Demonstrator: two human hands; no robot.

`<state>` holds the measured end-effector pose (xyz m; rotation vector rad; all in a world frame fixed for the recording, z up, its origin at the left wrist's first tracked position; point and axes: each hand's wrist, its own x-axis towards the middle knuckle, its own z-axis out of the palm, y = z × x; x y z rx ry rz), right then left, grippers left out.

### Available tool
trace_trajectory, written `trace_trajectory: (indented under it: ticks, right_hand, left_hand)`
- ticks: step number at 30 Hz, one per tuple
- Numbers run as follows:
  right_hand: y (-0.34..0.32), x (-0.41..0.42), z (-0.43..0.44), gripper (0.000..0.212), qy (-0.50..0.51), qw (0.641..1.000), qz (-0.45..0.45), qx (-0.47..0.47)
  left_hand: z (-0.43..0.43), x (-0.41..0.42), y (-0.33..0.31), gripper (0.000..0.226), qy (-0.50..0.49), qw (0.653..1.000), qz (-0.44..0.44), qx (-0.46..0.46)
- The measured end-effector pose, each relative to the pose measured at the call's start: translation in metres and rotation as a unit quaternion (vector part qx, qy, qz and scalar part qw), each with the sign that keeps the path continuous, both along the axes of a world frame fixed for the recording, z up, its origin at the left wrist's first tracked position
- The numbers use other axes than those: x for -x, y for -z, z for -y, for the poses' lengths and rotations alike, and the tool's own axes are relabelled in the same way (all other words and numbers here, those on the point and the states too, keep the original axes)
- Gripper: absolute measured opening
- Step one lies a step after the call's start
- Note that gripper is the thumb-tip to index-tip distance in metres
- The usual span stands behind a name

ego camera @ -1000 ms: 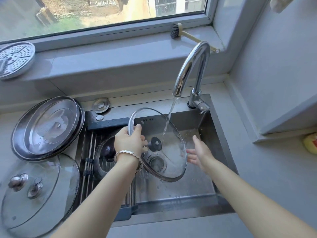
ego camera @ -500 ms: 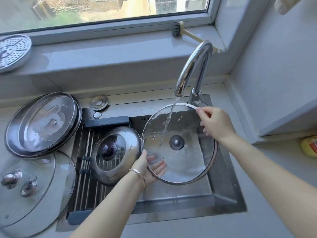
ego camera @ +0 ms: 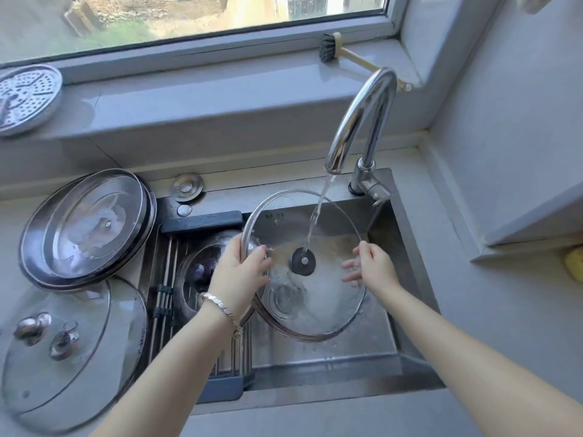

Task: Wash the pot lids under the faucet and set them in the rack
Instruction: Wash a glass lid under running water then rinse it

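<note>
A round glass pot lid (ego camera: 315, 298) with a metal rim and a black centre disc is held tilted over the sink basin, inner side facing me. Water from the chrome faucet (ego camera: 362, 121) falls onto its centre. My left hand (ego camera: 238, 272) grips the lid's left rim. My right hand (ego camera: 372, 266) holds the right rim, fingers spread on the glass. A steel-rimmed lid (ego camera: 202, 272) lies in the roll-up rack (ego camera: 164, 298) over the sink's left part, partly hidden by my left hand.
Stacked lids (ego camera: 85, 228) and glass lids with knobs (ego camera: 63, 348) rest on the counter left of the sink. A perforated steamer plate (ego camera: 25, 96) and a brush (ego camera: 344, 53) sit on the windowsill. A yellow sponge (ego camera: 574, 263) lies at right. The sink (ego camera: 331, 367) has bare steel at its front.
The lid was turned over from knob side to inner side. My left hand moved from under the lid up to its left rim; my right hand dropped from the top rim to the right rim.
</note>
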<state>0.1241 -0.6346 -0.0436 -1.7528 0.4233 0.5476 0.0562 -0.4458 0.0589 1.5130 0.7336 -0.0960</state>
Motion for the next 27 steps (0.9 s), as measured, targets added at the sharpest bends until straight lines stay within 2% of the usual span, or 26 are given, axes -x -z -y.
trace_trajectory:
  ticks: [2,3,5,6,8,10,11,13,14,15,16,18,20,22,24,25,27]
  right_hand:
    - [0.0,0.001,0.002,0.03,-0.029,0.999,-0.037,0.016]
    - [-0.002,-0.001,0.005,0.032,-0.042,0.997,-0.053,0.028]
    - [-0.009,-0.008,0.012,0.033,-0.065,0.992,-0.089,0.058]
    - [-0.014,-0.013,0.016,0.034,-0.078,0.989,-0.105,0.076]
    - [-0.026,-0.027,0.023,0.039,-0.118,0.976,-0.128,0.128]
    - [-0.037,-0.039,0.031,0.044,-0.169,0.957,-0.15,0.182]
    - [-0.043,-0.044,0.034,0.043,-0.19,0.948,-0.146,0.208]
    - [-0.055,-0.052,0.038,0.034,-0.206,0.941,-0.11,0.243]
    - [-0.063,-0.055,0.038,0.03,-0.208,0.941,-0.1,0.247]
    - [-0.072,-0.056,0.038,0.026,-0.199,0.947,-0.1,0.233]
    - [-0.079,-0.057,0.038,0.022,-0.179,0.956,-0.106,0.204]
    - [-0.09,-0.057,0.036,0.023,-0.132,0.976,-0.118,0.13]
    - [-0.088,-0.055,0.033,0.033,-0.103,0.985,-0.112,0.086]
    - [-0.072,-0.046,0.028,0.041,-0.081,0.988,-0.097,0.083]
    - [-0.052,-0.033,0.024,0.047,-0.075,0.986,-0.116,0.096]
    - [-0.042,-0.026,0.021,0.05,-0.071,0.985,-0.142,0.073]
    - [-0.03,-0.014,0.011,0.057,-0.038,0.978,-0.205,-0.035]
  left_hand:
    - [-0.006,0.004,0.005,0.015,0.051,0.997,-0.015,-0.058]
    - [-0.009,0.006,0.009,0.032,0.106,0.986,-0.053,-0.118]
    - [-0.007,0.014,0.017,0.071,0.221,0.935,-0.143,-0.238]
    - [-0.002,0.02,0.021,0.078,0.262,0.908,-0.146,-0.292]
    - [0.017,0.031,0.023,0.085,0.361,0.853,-0.067,-0.37]
    - [0.037,0.039,0.026,0.103,0.468,0.791,0.011,-0.394]
    - [0.044,0.04,0.03,0.104,0.492,0.771,0.036,-0.403]
    - [0.055,0.039,0.043,0.084,0.458,0.751,0.144,-0.453]
    - [0.058,0.039,0.048,0.072,0.414,0.758,0.198,-0.463]
    - [0.059,0.04,0.052,0.061,0.358,0.786,0.24,-0.442]
    - [0.058,0.04,0.053,0.051,0.326,0.838,0.239,-0.366]
    - [0.057,0.039,0.05,0.034,0.263,0.929,0.165,-0.2]
    - [0.05,0.033,0.045,0.029,0.134,0.985,0.102,-0.022]
    - [0.039,0.021,0.044,0.036,0.001,0.991,0.04,0.129]
    - [0.026,0.015,0.043,0.044,-0.093,0.969,0.006,0.229]
    - [0.02,0.014,0.043,0.047,-0.123,0.956,0.005,0.266]
    - [0.013,0.014,0.045,0.052,-0.161,0.94,0.019,0.301]
